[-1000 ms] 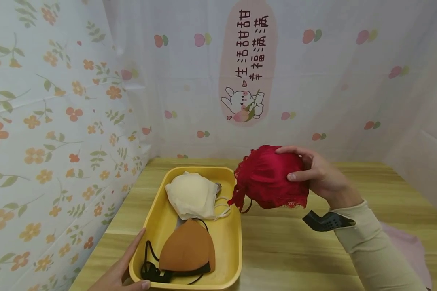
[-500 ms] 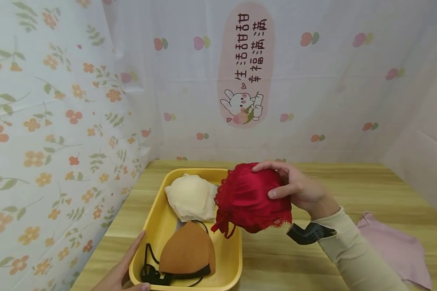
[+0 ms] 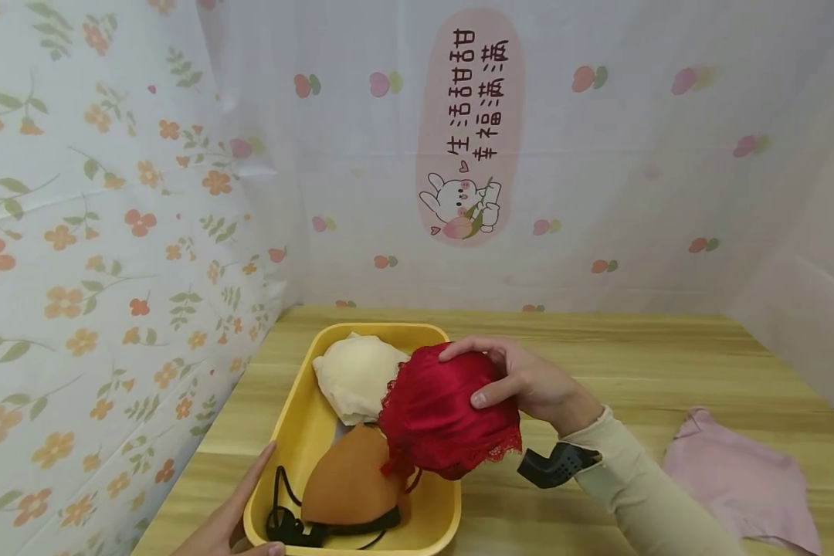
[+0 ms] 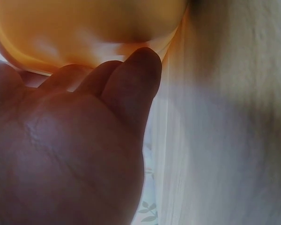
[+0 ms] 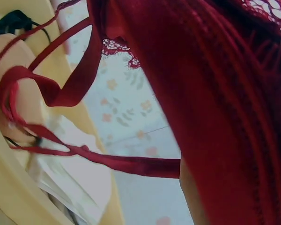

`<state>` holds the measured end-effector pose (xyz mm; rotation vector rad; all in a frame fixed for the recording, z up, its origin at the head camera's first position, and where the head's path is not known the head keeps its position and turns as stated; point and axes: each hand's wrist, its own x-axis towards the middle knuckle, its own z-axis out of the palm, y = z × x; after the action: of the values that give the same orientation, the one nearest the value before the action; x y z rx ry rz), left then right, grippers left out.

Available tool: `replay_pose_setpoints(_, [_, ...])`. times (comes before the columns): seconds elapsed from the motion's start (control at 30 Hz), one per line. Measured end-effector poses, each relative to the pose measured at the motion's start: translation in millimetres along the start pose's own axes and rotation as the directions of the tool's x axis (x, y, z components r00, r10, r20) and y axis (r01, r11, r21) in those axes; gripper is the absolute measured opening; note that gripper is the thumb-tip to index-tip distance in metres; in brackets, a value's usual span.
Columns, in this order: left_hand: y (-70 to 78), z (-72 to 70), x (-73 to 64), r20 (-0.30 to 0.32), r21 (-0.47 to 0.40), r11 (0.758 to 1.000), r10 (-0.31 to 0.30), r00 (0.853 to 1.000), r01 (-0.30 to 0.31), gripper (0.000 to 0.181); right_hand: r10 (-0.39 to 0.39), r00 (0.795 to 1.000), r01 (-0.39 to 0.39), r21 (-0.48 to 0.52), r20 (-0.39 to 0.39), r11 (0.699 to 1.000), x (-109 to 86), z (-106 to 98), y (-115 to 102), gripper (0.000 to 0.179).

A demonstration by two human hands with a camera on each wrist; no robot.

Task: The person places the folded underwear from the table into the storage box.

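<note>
1. Clock faces as in the head view, 12 at the far side. Right hand (image 3: 528, 384) has its grip closed, thumb and fingers pinching a crimson satin bra with lace edging (image 3: 434, 421).
2. Bra: between 8 and 9 o'clock from that hand, across the 3 o'clock rim of a long yellow plastic tray (image 3: 427, 519). Key relation, as judged: bra to tray interior, further toward 9. Tray's long axis roughly 12–6; bra's axis unclear, cups bunched.
3. Right hand nearer the bra; left hand (image 3: 231, 521) holds the tray's 7 o'clock corner.
4. In tray: cream padded bra (image 3: 357, 374) toward 12, orange-brown smooth bra (image 3: 350, 479) toward 6, both partly covered by the crimson one.
5. Hidden: some right fingertips. Left hand cut off. Cannot tell whether the red straps (image 5: 79, 89) touch the orange-brown bra.
</note>
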<state>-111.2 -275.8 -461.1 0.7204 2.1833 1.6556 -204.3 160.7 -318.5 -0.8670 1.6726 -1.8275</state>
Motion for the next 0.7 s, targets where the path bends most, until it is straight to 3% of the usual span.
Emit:
replay_pose_setpoints(0.1, [-3.4,0.3,-0.5,0.009,0.022,0.996,0.088,0.996,-0.088,0.109,0.030,0.999,-0.031,0.018,0.028,0.999,8.7,7.9,8.2,0.044])
replay_pose_setpoints(0.2, [-3.6,0.1,0.7,0.031,-0.014,0.995,0.100,0.994,-0.100,0.107,0.049,0.998,-0.051,0.025,0.044,0.998,17.4,14.6,15.4,0.043])
replay_pose_setpoints(0.33, [1.2,0.7,0.6,0.061,-0.111,0.994,-0.006,0.998,0.013,0.106,0.081,0.996,-0.083,0.040,0.047,0.996,27.0,22.9,25.4,0.042])
replay_pose_setpoints(0.43, [6.2,0.8,0.6,0.080,-0.166,0.979,-0.106,0.991,0.118,0.106,0.126,0.991,-0.129,0.060,0.054,0.990,32.9,29.2,32.9,0.045])
replay_pose_setpoints(0.57, [10.4,1.7,0.5,0.088,-0.195,0.970,-0.132,0.987,0.147,0.106,0.186,0.981,-0.189,0.071,0.054,0.979,42.1,37.1,39.5,0.051])
replay_pose_setpoints(0.7, [13.0,3.0,-0.2,0.068,-0.171,0.972,-0.149,0.986,0.159,0.106,0.221,0.974,-0.224,0.071,0.046,0.972,49.9,43.8,43.3,0.055])
